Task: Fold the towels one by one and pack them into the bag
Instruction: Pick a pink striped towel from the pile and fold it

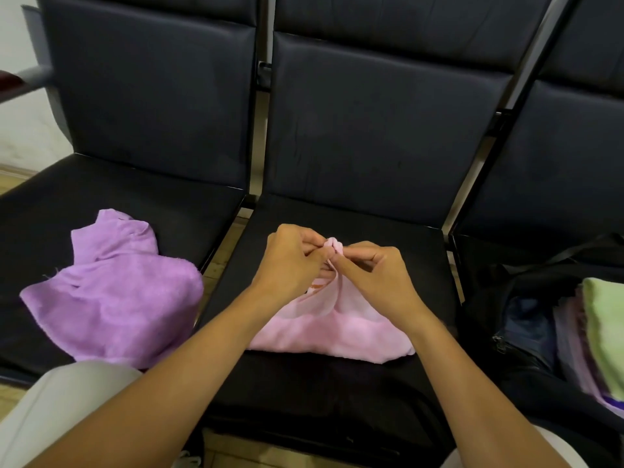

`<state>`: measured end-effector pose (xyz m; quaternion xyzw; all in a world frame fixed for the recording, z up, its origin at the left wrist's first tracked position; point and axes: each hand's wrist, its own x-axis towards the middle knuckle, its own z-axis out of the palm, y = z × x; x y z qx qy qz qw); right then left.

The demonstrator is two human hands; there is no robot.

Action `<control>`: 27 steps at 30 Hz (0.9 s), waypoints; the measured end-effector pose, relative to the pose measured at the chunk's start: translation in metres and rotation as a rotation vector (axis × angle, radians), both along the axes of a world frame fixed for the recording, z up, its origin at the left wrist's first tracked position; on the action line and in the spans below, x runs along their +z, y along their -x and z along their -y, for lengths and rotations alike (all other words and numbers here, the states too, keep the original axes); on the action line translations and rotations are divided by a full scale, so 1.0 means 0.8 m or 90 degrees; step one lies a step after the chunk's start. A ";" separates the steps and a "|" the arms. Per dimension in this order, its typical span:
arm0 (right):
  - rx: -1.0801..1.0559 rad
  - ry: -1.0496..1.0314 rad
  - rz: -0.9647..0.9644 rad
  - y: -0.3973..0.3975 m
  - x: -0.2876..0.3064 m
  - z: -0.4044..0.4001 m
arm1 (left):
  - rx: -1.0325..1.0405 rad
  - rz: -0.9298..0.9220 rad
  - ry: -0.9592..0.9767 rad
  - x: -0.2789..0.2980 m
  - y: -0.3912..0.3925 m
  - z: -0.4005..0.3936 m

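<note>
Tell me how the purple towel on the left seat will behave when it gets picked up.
The purple towel lies crumpled in soft folds on the left seat, so it will probably hang limp and drape from wherever it is gripped. Its fuzzy pile suggests it is easy to pinch and unlikely to slip. It looks light for its bulk, though thickness is hard to judge.

3 dark padded seats (354,214) in row; wood floor (219,261) btwn.

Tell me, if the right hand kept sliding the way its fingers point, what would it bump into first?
The right hand points left toward the left hand, so it would meet that hand's fingers first. Both pinch the same bunched edge of the soft pink towel, nearly touching already, though depth is hard to judge.
</note>
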<state>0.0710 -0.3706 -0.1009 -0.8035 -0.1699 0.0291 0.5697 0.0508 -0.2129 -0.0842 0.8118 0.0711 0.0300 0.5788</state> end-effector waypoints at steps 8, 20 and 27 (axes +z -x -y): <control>-0.051 0.096 0.114 -0.005 -0.007 0.003 | -0.114 0.008 -0.006 0.001 0.004 0.002; -0.082 0.023 0.183 0.001 -0.004 0.011 | -0.026 -0.120 -0.227 0.001 -0.002 -0.012; -0.102 0.025 0.242 0.001 0.002 0.027 | -0.049 -0.073 -0.401 -0.001 0.005 -0.009</control>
